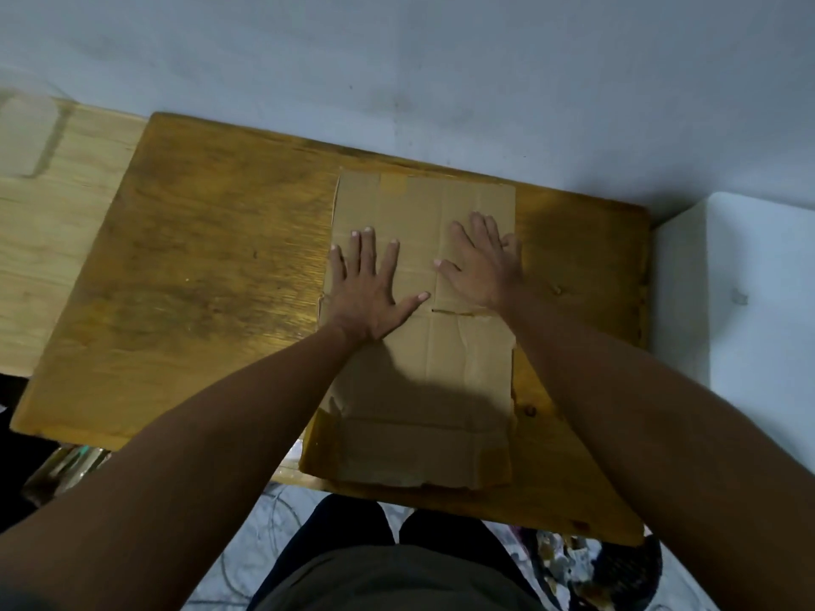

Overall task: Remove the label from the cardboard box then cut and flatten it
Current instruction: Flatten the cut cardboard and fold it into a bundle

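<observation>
Two hands pressed flat on cardboard box (423, 359), fingers spread, gripping nothing: left hand (372, 293) on left half, right hand (483, 266) on right. Box flattened on wooden table (198, 280), near edge overhanging.

Both hands hid the box (423, 359) beneath their palms. The forearms covered the counter's (198, 266) near edge. A pale board (48, 205) at far left was blurred, cut by the frame.
</observation>
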